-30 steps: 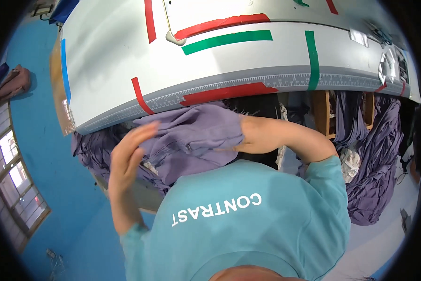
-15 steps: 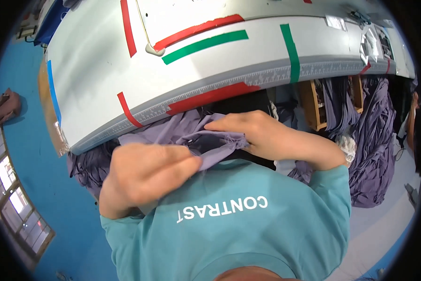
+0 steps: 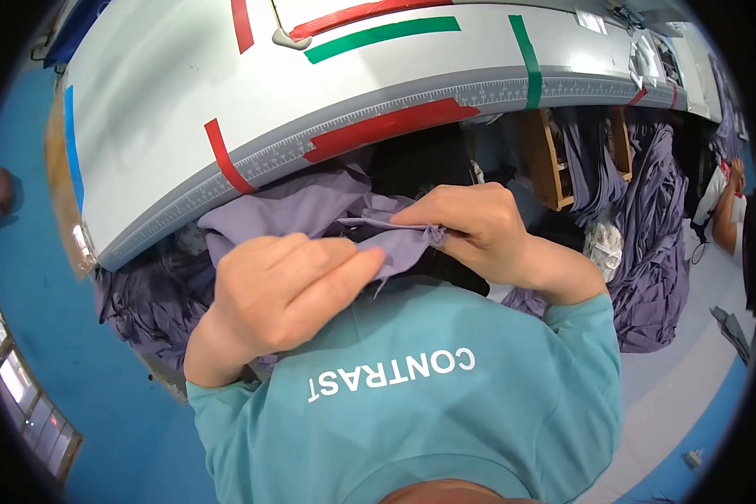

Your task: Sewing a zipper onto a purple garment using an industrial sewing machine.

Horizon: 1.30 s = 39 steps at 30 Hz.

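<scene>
A piece of purple fabric (image 3: 273, 204) lies across my lap, just under the table's front edge. My left hand (image 3: 289, 290) is closed on its near edge, the fingertips pressed on the cloth. Across from it, my right hand (image 3: 470, 227) pinches a frayed corner between thumb and fingers. Between the two hands the cloth is stretched, with a folded edge and a narrow gap showing. Loose threads hang from the corner at my right hand. My left thumb is hidden behind the hand.
A white table (image 3: 168, 101) with a ruler strip (image 3: 378, 113) along its front edge and red and green tape stands before me. More purple cloth (image 3: 155, 290) is heaped at left. At right are a wooden rack (image 3: 550, 168), a long purple bundle (image 3: 647, 244) and another person's arm (image 3: 727, 214).
The gap in the cloth between my hands has narrowed, its edges now nearly together. My left hand has shifted slightly right. The view has tilted, so the table sits higher.
</scene>
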Each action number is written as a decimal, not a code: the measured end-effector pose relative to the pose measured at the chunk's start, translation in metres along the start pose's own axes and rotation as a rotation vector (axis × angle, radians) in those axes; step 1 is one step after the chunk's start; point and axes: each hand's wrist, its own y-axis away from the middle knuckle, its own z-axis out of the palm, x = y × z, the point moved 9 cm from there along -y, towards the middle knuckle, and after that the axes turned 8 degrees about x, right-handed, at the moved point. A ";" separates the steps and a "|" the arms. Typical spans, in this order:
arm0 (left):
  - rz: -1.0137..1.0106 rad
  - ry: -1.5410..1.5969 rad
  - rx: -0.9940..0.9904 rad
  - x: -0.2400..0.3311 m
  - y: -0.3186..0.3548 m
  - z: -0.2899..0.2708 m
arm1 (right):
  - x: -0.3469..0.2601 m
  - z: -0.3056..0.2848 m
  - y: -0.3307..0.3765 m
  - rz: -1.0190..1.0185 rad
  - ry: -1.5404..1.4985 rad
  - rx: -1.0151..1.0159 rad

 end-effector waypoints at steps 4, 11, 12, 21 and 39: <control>-0.002 -0.019 0.083 -0.012 0.002 -0.007 | -0.004 -0.007 0.002 -0.017 -0.023 0.086; -0.080 -0.373 0.298 -0.032 -0.013 -0.004 | 0.001 -0.005 0.005 0.078 -0.083 0.075; -0.019 -0.298 0.325 -0.023 -0.012 -0.002 | 0.001 -0.004 0.005 0.076 -0.085 0.073; -0.176 -0.006 0.226 -0.015 0.016 0.031 | 0.003 -0.004 0.003 0.061 -0.081 0.125; -0.336 0.178 0.200 -0.026 0.019 0.029 | -0.020 -0.002 0.003 -0.130 -0.060 0.182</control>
